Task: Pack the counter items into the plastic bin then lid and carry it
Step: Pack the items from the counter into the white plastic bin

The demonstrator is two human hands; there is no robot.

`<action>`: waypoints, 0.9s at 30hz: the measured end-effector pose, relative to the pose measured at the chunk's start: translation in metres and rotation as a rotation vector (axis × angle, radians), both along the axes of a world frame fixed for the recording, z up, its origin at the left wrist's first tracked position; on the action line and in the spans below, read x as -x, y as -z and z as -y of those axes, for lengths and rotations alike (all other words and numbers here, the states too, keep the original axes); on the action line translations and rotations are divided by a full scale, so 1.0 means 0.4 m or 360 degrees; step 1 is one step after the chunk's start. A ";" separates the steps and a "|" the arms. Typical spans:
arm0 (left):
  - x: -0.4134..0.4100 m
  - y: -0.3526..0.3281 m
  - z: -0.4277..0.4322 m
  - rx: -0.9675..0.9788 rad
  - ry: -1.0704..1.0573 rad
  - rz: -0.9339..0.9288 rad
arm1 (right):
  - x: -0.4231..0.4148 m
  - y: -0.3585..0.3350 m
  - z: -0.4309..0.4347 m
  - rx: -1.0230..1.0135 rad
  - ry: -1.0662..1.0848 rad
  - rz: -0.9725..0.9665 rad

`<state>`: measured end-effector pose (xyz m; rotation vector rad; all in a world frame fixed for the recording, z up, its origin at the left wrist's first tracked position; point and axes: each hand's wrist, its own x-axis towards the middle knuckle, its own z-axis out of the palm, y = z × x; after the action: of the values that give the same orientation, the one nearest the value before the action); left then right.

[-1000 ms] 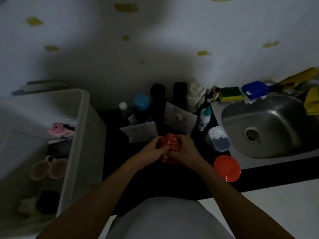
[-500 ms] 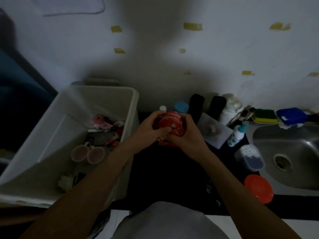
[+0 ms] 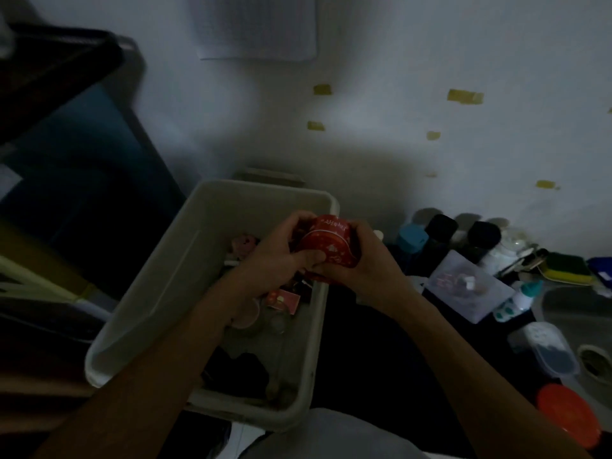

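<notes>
Tin: round glossy red tin (image 3: 326, 245) with a pale printed pattern, tilted, held above the right rim of the plastic bin (image 3: 172, 286).
Bin: rectangular, lidless, with pale translucent walls and a rounded rim; a pink item (image 3: 246, 243) and a pale cup (image 3: 248, 318) lie inside.
Left hand: left hand (image 3: 278, 260) over the bin, fingers curled round the tin's left side.
Right hand: right hand (image 3: 371, 270) just right of the bin's rim, fingers wrapped round the tin's right side.
Counter: dark matte counter (image 3: 381, 359) right of the bin.
Other items: right of the bin, a flat clear box (image 3: 463, 286) and a blue-capped bottle (image 3: 410, 238); well right, a round orange lid (image 3: 568, 414).
</notes>
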<state>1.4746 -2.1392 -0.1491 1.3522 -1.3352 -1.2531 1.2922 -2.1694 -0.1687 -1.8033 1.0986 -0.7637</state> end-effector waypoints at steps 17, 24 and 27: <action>-0.401 0.151 -0.113 -0.0262 0.0105 0.0393 | -0.367 0.115 -0.087 -0.0210 -0.0386 -0.0426; -0.499 0.252 -0.141 -0.0506 0.0326 0.0623 | -0.460 0.189 -0.121 -0.0324 -0.0595 -0.0804; -0.520 0.281 -0.150 -0.0548 0.0422 0.0747 | -0.489 0.215 -0.135 -0.0386 -0.0656 -0.0866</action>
<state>1.6828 -2.0793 -0.2614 1.8391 -1.7192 -1.4470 1.4877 -2.1153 -0.2547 -1.9813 1.0402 0.1135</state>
